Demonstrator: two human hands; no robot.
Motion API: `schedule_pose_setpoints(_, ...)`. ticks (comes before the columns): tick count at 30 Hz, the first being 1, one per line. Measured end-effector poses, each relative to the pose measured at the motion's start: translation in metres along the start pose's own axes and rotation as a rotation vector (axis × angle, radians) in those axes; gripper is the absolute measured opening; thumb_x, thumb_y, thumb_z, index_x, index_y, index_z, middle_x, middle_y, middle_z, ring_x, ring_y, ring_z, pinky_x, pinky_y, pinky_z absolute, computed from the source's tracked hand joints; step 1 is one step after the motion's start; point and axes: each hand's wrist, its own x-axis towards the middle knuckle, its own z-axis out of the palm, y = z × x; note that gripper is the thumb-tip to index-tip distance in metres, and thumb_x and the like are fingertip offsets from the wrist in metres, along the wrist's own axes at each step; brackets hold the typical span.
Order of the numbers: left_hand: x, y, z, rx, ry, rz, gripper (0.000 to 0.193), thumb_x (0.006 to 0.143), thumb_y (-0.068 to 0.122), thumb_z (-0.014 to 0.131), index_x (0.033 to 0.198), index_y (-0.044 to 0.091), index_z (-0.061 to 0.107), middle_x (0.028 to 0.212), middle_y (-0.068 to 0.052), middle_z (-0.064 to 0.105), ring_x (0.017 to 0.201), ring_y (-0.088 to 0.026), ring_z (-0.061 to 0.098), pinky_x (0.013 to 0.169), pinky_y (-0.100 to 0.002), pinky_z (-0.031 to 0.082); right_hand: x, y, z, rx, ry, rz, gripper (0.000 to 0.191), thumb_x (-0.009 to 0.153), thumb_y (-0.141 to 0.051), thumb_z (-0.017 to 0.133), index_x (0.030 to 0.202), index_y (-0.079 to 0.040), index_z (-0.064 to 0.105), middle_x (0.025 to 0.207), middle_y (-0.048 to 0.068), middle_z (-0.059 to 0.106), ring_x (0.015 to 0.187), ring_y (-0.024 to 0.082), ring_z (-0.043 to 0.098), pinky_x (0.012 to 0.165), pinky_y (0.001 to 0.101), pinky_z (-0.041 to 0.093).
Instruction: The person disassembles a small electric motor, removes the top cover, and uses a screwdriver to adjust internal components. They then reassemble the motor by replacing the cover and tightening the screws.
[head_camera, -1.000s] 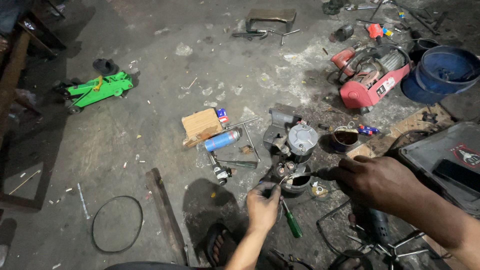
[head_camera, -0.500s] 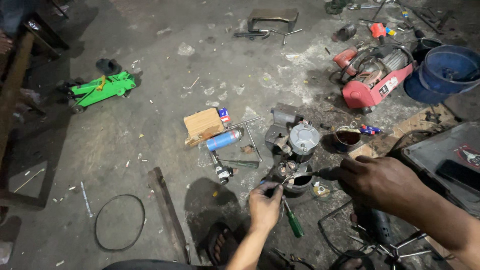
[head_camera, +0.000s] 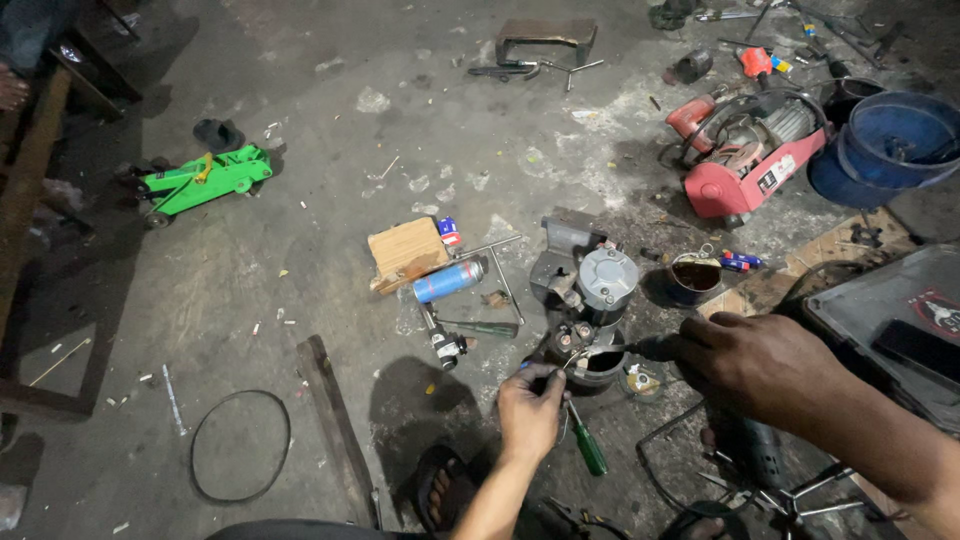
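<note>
My left hand (head_camera: 530, 408) pinches a thin wire (head_camera: 572, 358) that leads up to a small round metal part (head_camera: 600, 368) on the concrete floor. My right hand (head_camera: 762, 362) grips a dark-handled tool (head_camera: 640, 349), and its tip points left at the same part. Just behind the part stands a grey motor-like assembly (head_camera: 592, 280). A green-handled screwdriver (head_camera: 588, 450) lies on the floor beside my left wrist. The two hands are a short way apart, one on each side of the part.
A wooden block (head_camera: 405, 250), a blue can (head_camera: 450, 280) and a small tin of dark liquid (head_camera: 695, 277) lie close by. A red machine (head_camera: 745, 165) and blue tubs (head_camera: 895, 135) stand far right, a green floor jack (head_camera: 200, 180) far left. A rubber ring (head_camera: 240, 445) and plank (head_camera: 335, 430) lie near left.
Both hands stay at the small metal part with hardly any movement. The view has shifted slightly.
</note>
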Motion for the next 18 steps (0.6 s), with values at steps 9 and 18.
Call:
schedule_pose_setpoints(9, -0.0007, 0.0044, 0.0003, 0.02, -0.018, -0.036, 0.012, 0.089, 0.011, 0.075, 0.092, -0.001, 0.077, 0.067, -0.005, 0.073, 0.057, -0.008, 0.066, 0.054, -0.025, 0.05, -0.0004, -0.0004, -0.0053, -0.001, -0.084, 0.026, 0.04, 0.081, -0.032, 0.065, 0.119, -0.022, 0.063, 0.106, 0.003, 0.062, 0.094, 0.025, 0.069, 0.068, 0.0411, 0.059)
schedule_pose_setpoints(18, 0.0001, 0.0057, 0.0002, 0.083, -0.018, 0.002, 0.013, 0.088, 0.012, 0.075, 0.092, 0.0, 0.078, 0.067, -0.004, 0.074, 0.058, -0.008, 0.066, 0.056, -0.025, 0.051, -0.0009, 0.0012, 0.0017, -0.016, 0.013, -0.022, 0.041, 0.081, -0.031, 0.067, 0.12, -0.02, 0.065, 0.107, 0.004, 0.063, 0.092, 0.025, 0.07, 0.066, 0.0407, 0.059)
